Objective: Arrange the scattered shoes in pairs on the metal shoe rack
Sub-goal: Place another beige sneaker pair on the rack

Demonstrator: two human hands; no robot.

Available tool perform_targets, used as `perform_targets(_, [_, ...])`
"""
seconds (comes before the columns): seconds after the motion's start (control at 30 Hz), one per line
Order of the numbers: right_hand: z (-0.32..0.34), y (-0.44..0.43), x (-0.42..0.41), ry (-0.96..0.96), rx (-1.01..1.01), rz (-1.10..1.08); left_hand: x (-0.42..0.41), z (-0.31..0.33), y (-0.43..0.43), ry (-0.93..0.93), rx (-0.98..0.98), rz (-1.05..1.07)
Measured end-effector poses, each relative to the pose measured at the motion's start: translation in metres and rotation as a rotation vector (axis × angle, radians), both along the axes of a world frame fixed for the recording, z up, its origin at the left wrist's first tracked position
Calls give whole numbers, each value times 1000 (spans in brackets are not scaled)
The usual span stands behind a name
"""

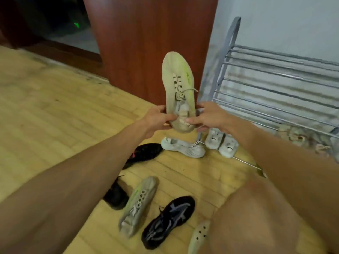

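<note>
Sneaker [178, 90] (both hands gripping heel) points toe away, lengthwise.

A single head-worn wide-angle camera looks forward and steeply down from just above the person's bare arms, close over the wooden floor [45, 107]. It faces the metal shoe rack [275, 85], which fills the upper right, with a red-brown cabinet [146, 43] just left of that rack.
</note>
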State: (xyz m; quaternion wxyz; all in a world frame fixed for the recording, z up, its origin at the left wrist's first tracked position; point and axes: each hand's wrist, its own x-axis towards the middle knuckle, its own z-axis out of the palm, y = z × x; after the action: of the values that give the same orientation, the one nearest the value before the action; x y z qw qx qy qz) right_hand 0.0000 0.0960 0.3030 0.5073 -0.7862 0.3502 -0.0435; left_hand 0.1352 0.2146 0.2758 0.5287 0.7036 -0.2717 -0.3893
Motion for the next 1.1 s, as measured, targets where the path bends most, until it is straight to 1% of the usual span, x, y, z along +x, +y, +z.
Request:
perform_targets(0.13, [-45,35,29,-8,267,-94,23,-50,39,56,60,8])
perform_targets(0.2, [-71,47,34,16,333,-128,25,-76,59,128,71,7])
perform_targets(0.23, [-86,51,34,36,344,-142,25,-91,69,136,86,7])
perform_targets(0.27, [-100,54,31,62,344,-158,24,-109,80,95,130,0])
perform_targets(0.33, [-125,57,22,123,344,-176,21,-149,107,-64,289,-54])
perform_targets(0.4, [-139,56,16,174,302,-163,24,-199,139,-206,521,-75])
perform_targets(0.43, [-142,55,15,187,277,-161,24,-222,156,-247,643,-99])
perform_targets(0.5, [-148,52,16,187,263,-162,20,-262,185,-274,832,-160])
perform_targets(0.53, [-151,51,17,180,266,-156,16,-277,196,-248,907,-202])
perform_targets(0.57, [-154,51,18,176,271,-151,9,-288,206,-226,962,-254])
perform_targets(0.63, [-159,52,18,173,277,-149,0,-303,218,-240,1082,-418])
perform_targets(0.67, [-161,53,17,176,275,-152,-6,-308,219,-248,1106,-451])
perform_targets(0.7, [-163,53,16,183,273,-156,-9,-311,219,-217,1115,-432])
perform_targets(0.8, [-166,56,14,198,308,-148,-19,-320,209,-123,1084,-260])
perform_targets(0.87, [-168,55,9,187,359,-130,-27,-320,201,-120,1122,-177])
perform_targets(0.97, [-168,53,0,159,412,-151,-37,-324,197,-116,1155,-117])
perform_targets(1.1, [-168,50,-14,121,456,-190,-44,-331,195,-67,1120,77])
